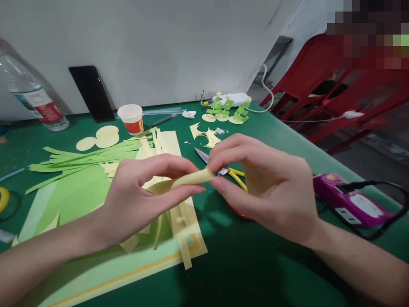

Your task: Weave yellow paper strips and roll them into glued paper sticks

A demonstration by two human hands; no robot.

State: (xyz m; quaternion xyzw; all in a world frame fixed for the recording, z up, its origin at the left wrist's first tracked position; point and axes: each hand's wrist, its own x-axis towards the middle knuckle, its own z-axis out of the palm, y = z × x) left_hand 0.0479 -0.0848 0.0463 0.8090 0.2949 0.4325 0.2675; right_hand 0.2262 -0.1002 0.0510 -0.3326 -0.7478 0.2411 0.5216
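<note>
A pale yellow paper strip (188,178), curled into a narrow roll, is held in the air between both hands. My left hand (137,192) pinches it along its length, thumb below and fingers above. With thumb and fingertips, my right hand (265,183) grips the roll's right end. Scissors (237,177) with yellow and red handles lie on the table, partly hidden behind my right hand. Beneath my left hand are green paper sheets (79,192) and loose pale yellow strips (179,217).
Small green paper trees (241,111) on yellow discs stand at the back. Nearby are a paper cup (131,119), a leaning phone (92,94), a water bottle (38,98), yellow paper circles (107,137), green strips (86,155), and a purple power strip (354,202). Red chairs (306,72) stand at right.
</note>
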